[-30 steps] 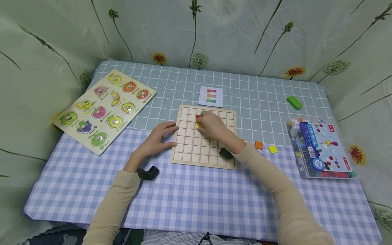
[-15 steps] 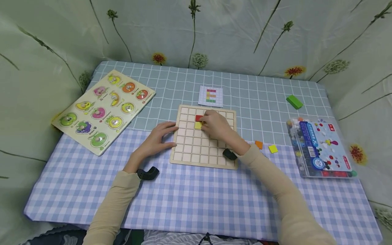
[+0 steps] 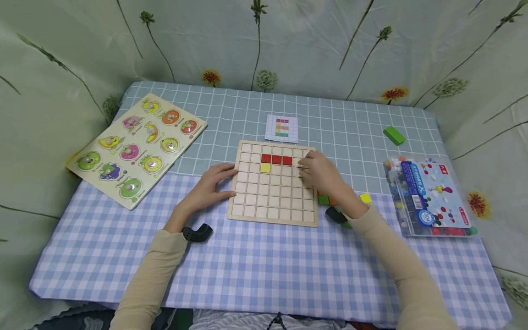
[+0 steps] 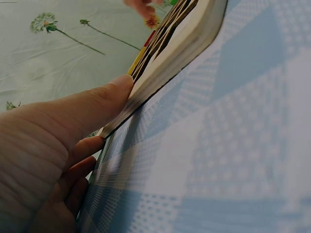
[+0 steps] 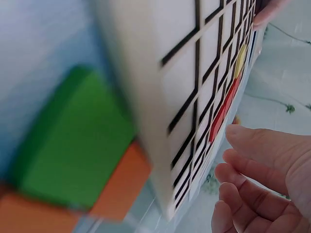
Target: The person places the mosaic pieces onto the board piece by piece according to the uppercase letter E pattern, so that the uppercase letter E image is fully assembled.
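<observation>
A wooden grid board [image 3: 261,212] lies flat in the middle of the table. Three red square tiles [image 3: 277,159] sit side by side in one of its upper rows, with a yellow tile [image 3: 265,167] directly below the leftmost. My left hand [image 3: 210,188] steadies the board's left edge, thumb and fingers spread; in the left wrist view the thumb [image 4: 104,97] touches the rim. Over the board's right edge hovers my right hand [image 3: 323,172]. The right wrist view shows its fingers [image 5: 243,182] loosely bent with nothing between them.
Beside the board's right edge lie green [image 5: 77,141] and orange tiles [image 5: 121,182], partly hidden by my right arm; a loose yellow tile [image 3: 365,198] is farther right. A pattern card [image 3: 282,128] lies behind the board. Also around: fruit puzzle [image 3: 136,151], green block [image 3: 394,135], plastic box [image 3: 433,197].
My right hand has let go of the tiles and moved right, off the upper row to the board's right edge. Three red tiles now show. My left hand stays put.
</observation>
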Demonstrator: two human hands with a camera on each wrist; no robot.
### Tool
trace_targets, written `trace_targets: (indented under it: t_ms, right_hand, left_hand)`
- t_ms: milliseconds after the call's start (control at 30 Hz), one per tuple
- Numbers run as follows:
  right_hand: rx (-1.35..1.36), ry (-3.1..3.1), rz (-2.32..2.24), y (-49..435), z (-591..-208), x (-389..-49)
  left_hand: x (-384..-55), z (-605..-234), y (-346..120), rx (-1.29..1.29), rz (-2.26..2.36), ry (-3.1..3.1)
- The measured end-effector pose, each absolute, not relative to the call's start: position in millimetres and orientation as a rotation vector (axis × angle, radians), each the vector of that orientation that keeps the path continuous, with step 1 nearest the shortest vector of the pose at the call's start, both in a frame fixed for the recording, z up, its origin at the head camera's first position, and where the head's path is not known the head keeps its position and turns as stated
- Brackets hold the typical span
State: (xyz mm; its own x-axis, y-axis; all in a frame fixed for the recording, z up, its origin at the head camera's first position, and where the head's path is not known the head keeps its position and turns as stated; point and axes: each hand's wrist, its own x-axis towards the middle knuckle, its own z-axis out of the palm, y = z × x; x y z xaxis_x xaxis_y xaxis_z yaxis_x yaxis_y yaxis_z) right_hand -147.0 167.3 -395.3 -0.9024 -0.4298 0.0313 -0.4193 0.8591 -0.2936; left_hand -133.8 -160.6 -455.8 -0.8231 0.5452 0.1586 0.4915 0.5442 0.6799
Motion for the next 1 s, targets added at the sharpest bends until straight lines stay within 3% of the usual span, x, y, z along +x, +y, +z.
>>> trace_targets:
  t_ms: [1000]
  right_hand:
    - [-0.524, 3.001, -0.432, 211.8, -401.0, -119.0]
  left_hand:
    - [-133.7, -455.1, -160.1, 0.885, 1.147, 2.700]
